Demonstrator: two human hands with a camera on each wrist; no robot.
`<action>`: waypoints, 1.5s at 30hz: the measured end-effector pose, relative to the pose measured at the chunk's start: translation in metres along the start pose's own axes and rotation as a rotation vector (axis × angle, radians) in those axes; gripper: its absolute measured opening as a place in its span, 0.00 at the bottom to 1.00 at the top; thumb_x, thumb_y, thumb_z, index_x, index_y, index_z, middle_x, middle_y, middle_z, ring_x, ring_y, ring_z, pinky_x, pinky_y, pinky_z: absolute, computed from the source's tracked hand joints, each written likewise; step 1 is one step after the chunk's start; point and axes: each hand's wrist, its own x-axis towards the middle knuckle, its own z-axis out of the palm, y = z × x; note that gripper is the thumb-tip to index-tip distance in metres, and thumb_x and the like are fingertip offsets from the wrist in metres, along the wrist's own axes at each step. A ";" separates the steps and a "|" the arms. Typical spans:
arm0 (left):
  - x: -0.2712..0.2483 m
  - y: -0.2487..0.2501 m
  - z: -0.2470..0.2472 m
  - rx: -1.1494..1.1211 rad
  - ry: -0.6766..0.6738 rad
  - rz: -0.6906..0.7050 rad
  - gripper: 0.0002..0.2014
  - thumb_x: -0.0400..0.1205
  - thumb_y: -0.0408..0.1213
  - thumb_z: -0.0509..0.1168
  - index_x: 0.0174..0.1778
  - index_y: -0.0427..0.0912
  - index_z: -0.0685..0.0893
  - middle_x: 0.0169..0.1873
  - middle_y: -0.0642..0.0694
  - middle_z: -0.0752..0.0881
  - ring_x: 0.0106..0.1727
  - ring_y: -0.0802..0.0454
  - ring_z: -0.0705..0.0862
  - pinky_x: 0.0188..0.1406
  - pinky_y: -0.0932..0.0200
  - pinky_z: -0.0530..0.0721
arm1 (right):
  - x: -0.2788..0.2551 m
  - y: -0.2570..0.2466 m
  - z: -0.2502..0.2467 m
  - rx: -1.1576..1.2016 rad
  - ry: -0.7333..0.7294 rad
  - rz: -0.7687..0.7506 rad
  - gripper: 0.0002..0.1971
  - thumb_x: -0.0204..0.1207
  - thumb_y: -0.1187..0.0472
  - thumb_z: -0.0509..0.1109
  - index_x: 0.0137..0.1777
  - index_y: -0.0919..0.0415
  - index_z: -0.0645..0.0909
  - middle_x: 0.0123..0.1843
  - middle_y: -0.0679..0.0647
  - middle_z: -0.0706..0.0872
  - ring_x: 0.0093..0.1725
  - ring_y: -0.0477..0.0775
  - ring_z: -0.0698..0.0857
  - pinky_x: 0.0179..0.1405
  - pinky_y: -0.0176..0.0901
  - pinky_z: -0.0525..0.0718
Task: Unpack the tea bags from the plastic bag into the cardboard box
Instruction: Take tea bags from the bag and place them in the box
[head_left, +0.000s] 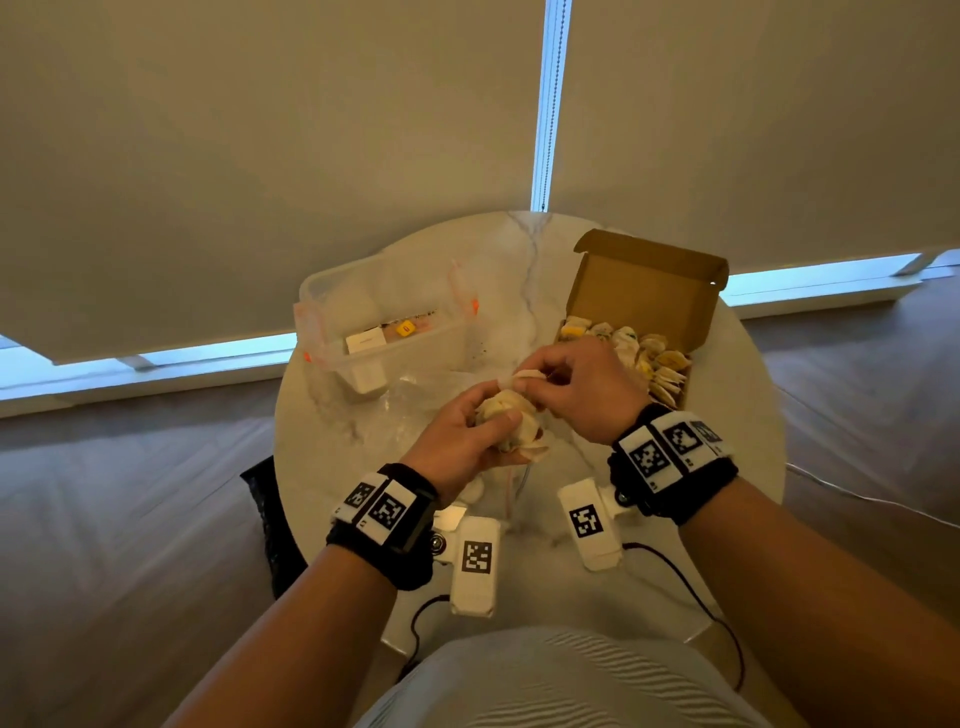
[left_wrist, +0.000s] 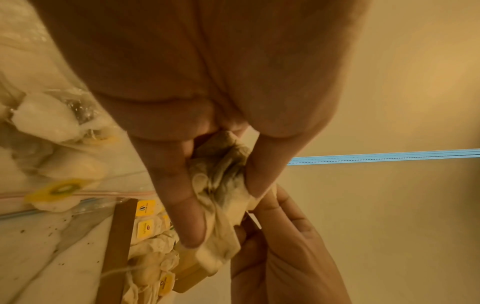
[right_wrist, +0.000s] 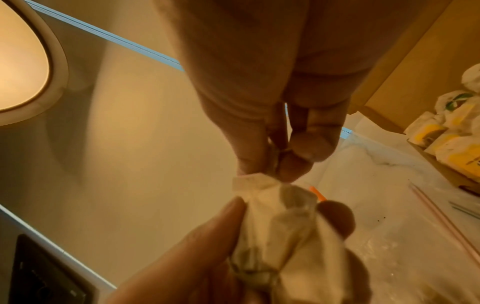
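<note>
My left hand (head_left: 470, 434) grips a clump of pale tea bags (head_left: 511, 415) above the middle of the round table. In the left wrist view its thumb and fingers (left_wrist: 179, 185) wrap the tea bags (left_wrist: 221, 185). My right hand (head_left: 571, 384) pinches the top end of one tea bag (right_wrist: 252, 183) in that clump. The open cardboard box (head_left: 649, 291) stands at the right, with several tea bags (head_left: 644, 358) with yellow tags inside. The clear plastic bag (head_left: 410, 395) lies flat on the table under my hands, with a few tea bags (left_wrist: 52, 119) left in it.
A clear plastic tub (head_left: 374, 322) with orange clips holds small boxes at the left of the white marble table (head_left: 519, 244). Roller blinds hang behind. Tea crumbs dot the tabletop (left_wrist: 31, 246). A dark object (head_left: 265, 519) sits off the table's left edge.
</note>
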 end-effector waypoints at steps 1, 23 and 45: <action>0.000 0.000 0.003 -0.010 0.006 0.005 0.14 0.85 0.27 0.61 0.66 0.38 0.78 0.52 0.39 0.87 0.53 0.44 0.88 0.44 0.53 0.90 | -0.001 0.001 -0.002 -0.004 -0.041 -0.022 0.04 0.76 0.61 0.74 0.45 0.60 0.90 0.33 0.48 0.88 0.29 0.39 0.83 0.30 0.32 0.80; -0.005 -0.002 -0.003 -0.091 0.041 -0.036 0.19 0.82 0.19 0.58 0.69 0.33 0.77 0.55 0.32 0.83 0.46 0.43 0.87 0.35 0.55 0.88 | -0.003 0.003 0.001 -0.019 -0.038 0.017 0.06 0.71 0.65 0.77 0.48 0.58 0.89 0.42 0.51 0.91 0.40 0.48 0.88 0.43 0.41 0.88; 0.013 0.000 -0.025 -0.211 0.202 -0.021 0.13 0.90 0.35 0.51 0.58 0.36 0.81 0.45 0.37 0.91 0.48 0.42 0.90 0.48 0.42 0.88 | 0.010 0.003 -0.010 0.073 0.190 0.177 0.05 0.78 0.66 0.70 0.50 0.60 0.87 0.43 0.58 0.90 0.37 0.54 0.90 0.40 0.52 0.91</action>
